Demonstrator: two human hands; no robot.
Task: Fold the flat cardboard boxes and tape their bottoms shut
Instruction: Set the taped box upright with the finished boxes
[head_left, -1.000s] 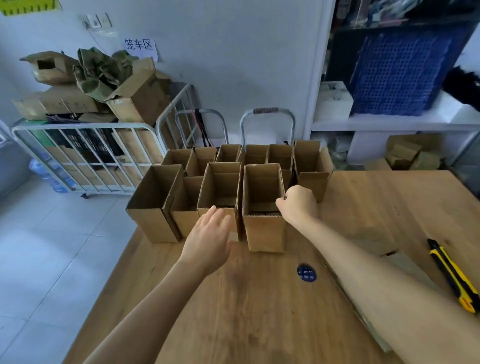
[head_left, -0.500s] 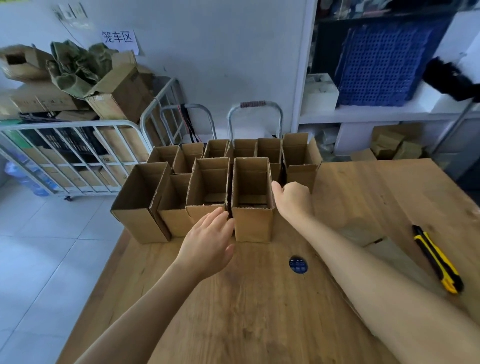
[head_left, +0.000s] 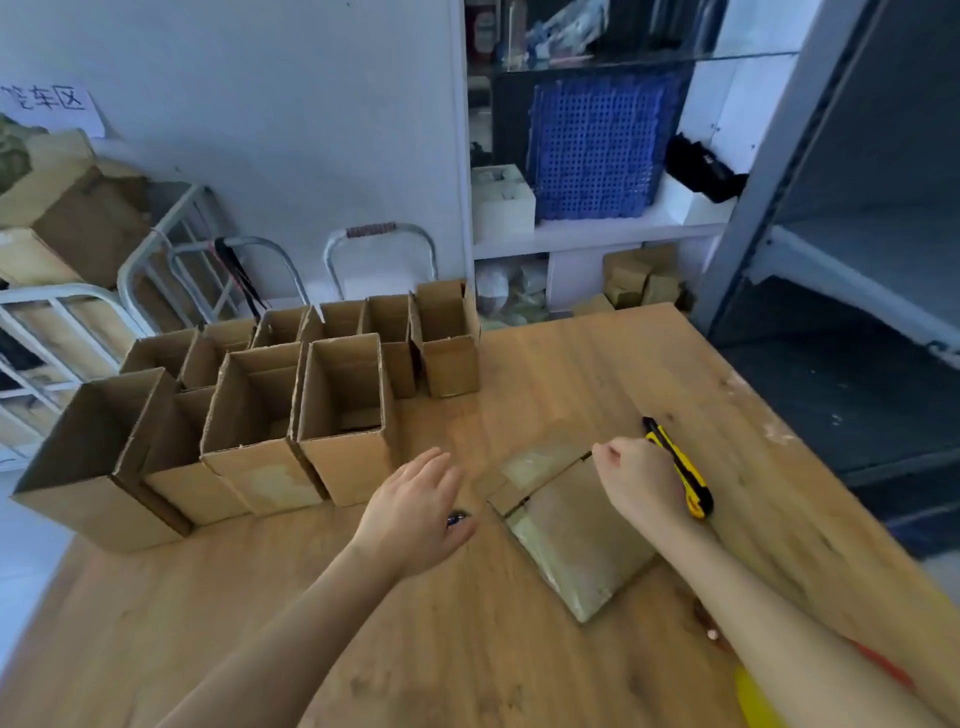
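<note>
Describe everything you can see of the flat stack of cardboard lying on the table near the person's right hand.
The flat stack is brown cardboard, unfolded boxes lying flat on the wooden table, turned at an angle to its edges. Slits between the flaps show at its far end, and parts of the surface look glossy, perhaps tape or wrap. The right hand, loosely curled, is over its far right corner; whether it touches is unclear. A yellow knife lies just beyond it. The left hand is apart from it.
</note>
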